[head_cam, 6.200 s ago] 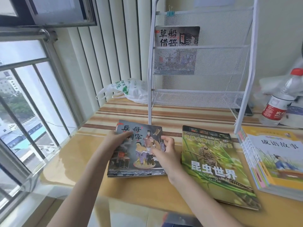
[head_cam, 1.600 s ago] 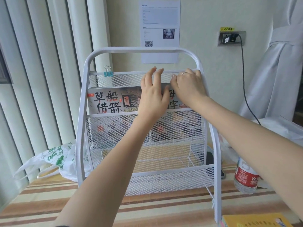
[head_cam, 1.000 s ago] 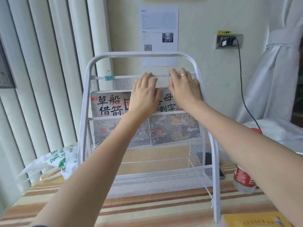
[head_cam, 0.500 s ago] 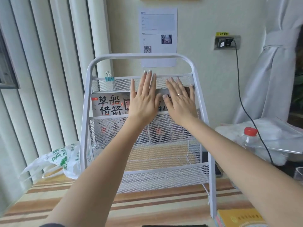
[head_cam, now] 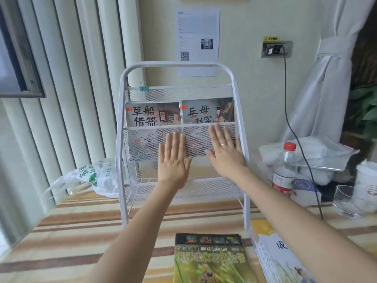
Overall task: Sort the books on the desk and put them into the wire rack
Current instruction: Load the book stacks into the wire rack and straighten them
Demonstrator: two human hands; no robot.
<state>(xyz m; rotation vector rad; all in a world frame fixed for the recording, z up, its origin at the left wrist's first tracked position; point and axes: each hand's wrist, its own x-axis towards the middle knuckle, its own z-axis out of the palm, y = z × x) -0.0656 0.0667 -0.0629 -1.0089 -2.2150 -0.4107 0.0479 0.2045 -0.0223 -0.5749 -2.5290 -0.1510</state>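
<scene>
A white wire rack (head_cam: 120,127) stands on the striped desk. Two grey picture books sit side by side in its top pocket: one on the left (head_cam: 153,114) and one on the right (head_cam: 207,110). My left hand (head_cam: 173,158) and my right hand (head_cam: 224,150) are in front of the pocket's mesh, fingers straight, holding nothing. A green insect book (head_cam: 210,260) lies flat on the desk near me. To its right is a stack of yellow-covered books (head_cam: 273,250), partly hidden by my right arm.
A plastic bag (head_cam: 91,176) lies left of the rack. A water bottle (head_cam: 284,168), a glass (head_cam: 346,201), a white cup (head_cam: 367,180) and bagged items sit to the right. A cable hangs from the wall socket (head_cam: 276,49). Vertical blinds cover the left.
Both hands have come down from the tops of the books to the mesh front, and the right book now shows fully. My view has tilted down, bringing the desk books into sight.
</scene>
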